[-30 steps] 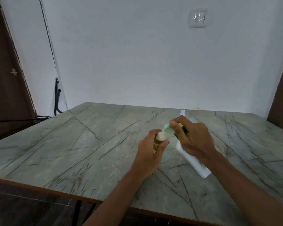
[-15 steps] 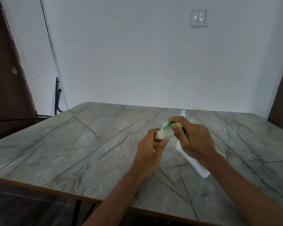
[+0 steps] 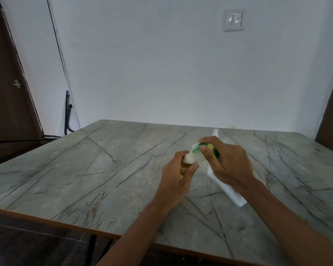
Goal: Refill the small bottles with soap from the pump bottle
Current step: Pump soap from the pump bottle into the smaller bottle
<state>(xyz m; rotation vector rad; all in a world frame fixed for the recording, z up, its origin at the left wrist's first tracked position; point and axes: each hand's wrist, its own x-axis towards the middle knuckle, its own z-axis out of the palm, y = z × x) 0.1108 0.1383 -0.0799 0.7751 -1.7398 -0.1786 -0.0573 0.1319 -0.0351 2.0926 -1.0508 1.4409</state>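
- Counter (image 3: 104, 169): a grey veined slab across the lower view. Both forearms reach over its near edge toward the middle.
- Pump bottle (image 3: 229, 191): white body, right of centre, tilted with its base toward the near right and its top toward the far left. Whether the base rests on the counter cannot be told.
- Right hand (image 3: 229, 162): fingers curled round the upper part of the pump bottle, where a green-and-yellow band shows between them.
- Left hand (image 3: 178, 179): wrapped round the small bottle, just left of the right hand.
- Small bottle (image 3: 187, 160): roughly upright in the left hand, with a yellow label and a whitish top that meets the spout.
- Spout (image 3: 195, 148): pale and pointing left, touching the small bottle's top. Any flow of soap is too small to tell.
- Slim white object (image 3: 215, 132): just beyond the right hand, possibly another small bottle, but this is unclear.
- Step in hand (a judgement): dispensing soap into the held small bottle. The next move calls for the mouth and spout to be aligned while the pump is pressed, and for stopping before overflow.
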